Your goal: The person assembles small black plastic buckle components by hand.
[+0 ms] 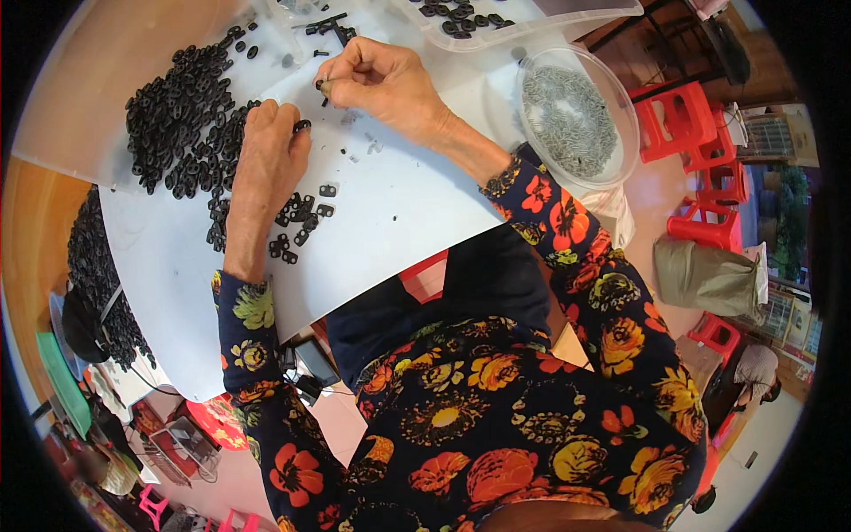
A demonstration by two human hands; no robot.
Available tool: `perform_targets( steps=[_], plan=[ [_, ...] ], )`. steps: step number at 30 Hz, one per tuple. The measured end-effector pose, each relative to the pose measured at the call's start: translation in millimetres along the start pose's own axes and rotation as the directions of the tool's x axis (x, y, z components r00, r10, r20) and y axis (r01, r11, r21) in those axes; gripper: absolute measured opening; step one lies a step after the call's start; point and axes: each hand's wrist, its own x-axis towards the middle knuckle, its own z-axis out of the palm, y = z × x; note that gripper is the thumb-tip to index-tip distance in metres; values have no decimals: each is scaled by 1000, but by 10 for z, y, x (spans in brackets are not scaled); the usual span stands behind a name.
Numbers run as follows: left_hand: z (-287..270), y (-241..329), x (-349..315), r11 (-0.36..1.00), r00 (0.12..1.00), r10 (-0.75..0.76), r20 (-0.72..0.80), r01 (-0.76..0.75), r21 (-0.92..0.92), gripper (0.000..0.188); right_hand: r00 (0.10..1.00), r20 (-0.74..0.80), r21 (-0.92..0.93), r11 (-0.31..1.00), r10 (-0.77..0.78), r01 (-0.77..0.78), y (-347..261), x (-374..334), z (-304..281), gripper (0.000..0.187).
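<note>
My left hand is closed, pinching a small black oval plastic part between thumb and fingertips. To its right, my right hand has thumb and fingers pressed together on a small thin black piece, too small to name exactly. A large heap of black oval parts with holes spreads left of my left hand, on the white tabletop. Beside my left wrist lies a smaller group of black two-holed parts. Several black stick-like pieces lie beyond my right hand.
A round clear tub of small metal pieces stands right of my right forearm. At the far edge is a clear plastic tray with more black parts. Red stools and a grey-green sack stand on the floor to the right.
</note>
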Motion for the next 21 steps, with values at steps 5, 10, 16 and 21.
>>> perform_targets(
  steps=[5,10,16,21],
  plan=[
    [49,31,-14,1000,998,6,-67,-7,-9,13,999,15,-47,998,38,-38,8,-12,-42,7],
    [2,31,-64,323,896,-425,128,282,-903,16,989,75,14,992,127,-128,-34,-34,-9,11],
    [13,31,-56,-1,907,-364,209,224,-975,19,991,123,-81,995,60,-50,-37,-53,52,19],
    [-23,75,-58,-39,907,-361,215,216,-976,19,992,111,-84,995,64,-55,-89,-80,96,20]
  ],
)
